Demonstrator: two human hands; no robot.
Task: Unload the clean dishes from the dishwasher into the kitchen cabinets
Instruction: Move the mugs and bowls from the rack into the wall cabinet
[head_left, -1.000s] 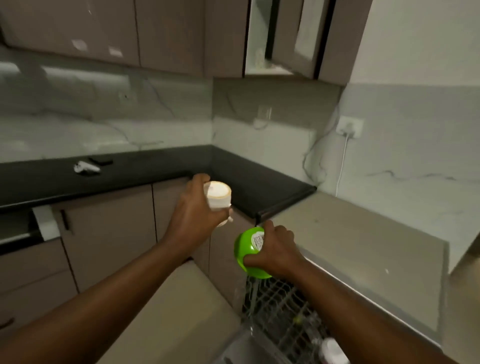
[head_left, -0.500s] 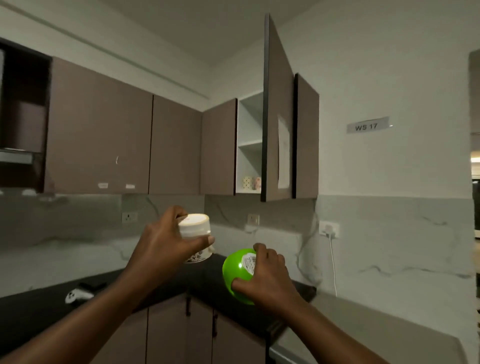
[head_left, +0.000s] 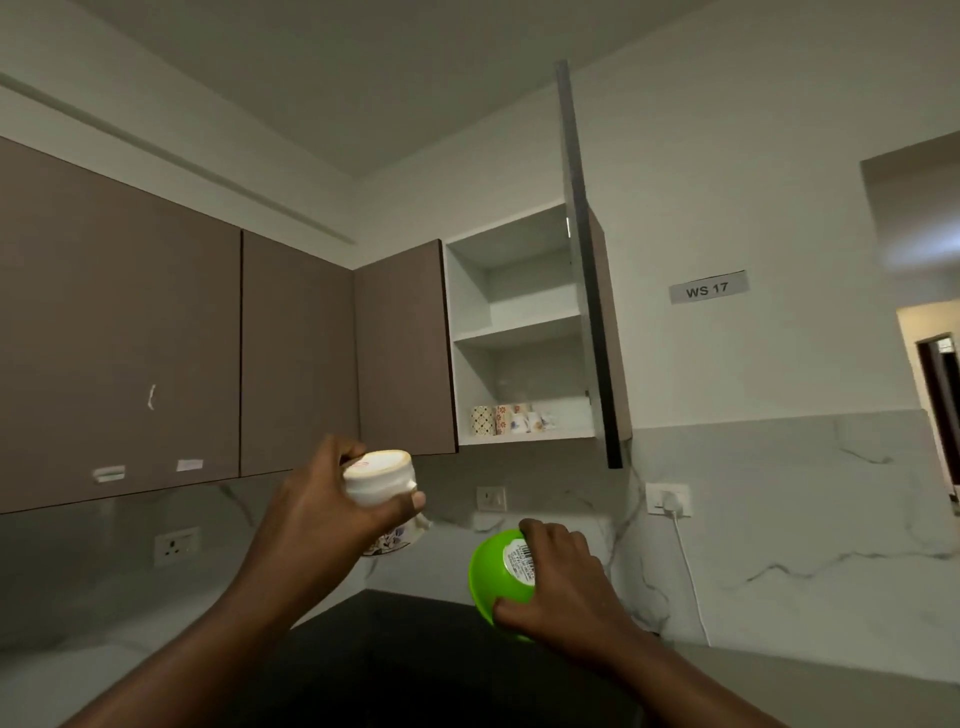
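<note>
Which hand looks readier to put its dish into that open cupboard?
Probably the left hand: its white cup is higher and nearer the open cabinet than the right hand's green bowl.

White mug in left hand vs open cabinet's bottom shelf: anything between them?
Nothing solid. In the head view, only bare backsplash and a closed door's corner lie behind the gap from white mug to bottom shelf.

Two dishes held up below the open cabinet
White floral ceramic mug (head_left: 382, 486) tipped base-out; glossy green plastic bowl (head_left: 498, 577) base-out, label showing.
</note>
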